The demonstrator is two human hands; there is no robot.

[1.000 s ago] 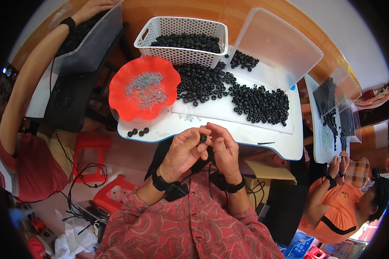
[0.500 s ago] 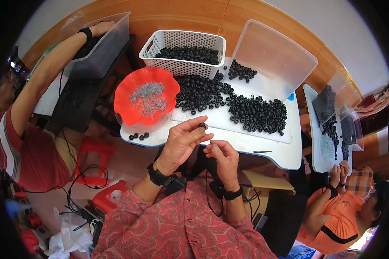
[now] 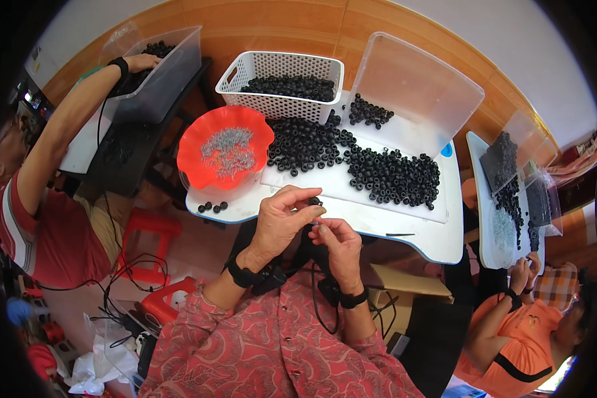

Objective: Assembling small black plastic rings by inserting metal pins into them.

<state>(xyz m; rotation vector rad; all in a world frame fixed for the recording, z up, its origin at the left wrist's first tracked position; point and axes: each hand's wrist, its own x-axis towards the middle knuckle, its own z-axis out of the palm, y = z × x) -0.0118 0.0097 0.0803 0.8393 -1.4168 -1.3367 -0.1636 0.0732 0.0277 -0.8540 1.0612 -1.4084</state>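
My left hand (image 3: 280,224) is closed, pinching a small round black part (image 3: 315,201) between thumb and fingers, just in front of the table's near edge. Close against it, my right hand (image 3: 341,247) has thumb and forefinger pressed together right below that part; whatever sits in this pinch is too small to name. Beyond my hands, a pile of black ring-shaped parts (image 3: 395,176) covers the white board. To the left stands a red wavy-rimmed bowl (image 3: 191,149) with many tiny silvery pieces (image 3: 229,151) in it.
A white perforated basket (image 3: 278,106) of black parts stands at the back, beside a clear plastic bin (image 3: 418,86) on its side. Several loose parts (image 3: 212,207) lie at the table's left corner. A thin dark tool (image 3: 400,234) rests near the front edge. Co-workers sit on both sides.
My right hand has come up against my left, and its fingertips now meet the left thumb below the black part. At left, a co-worker's hand has shifted within a bin.
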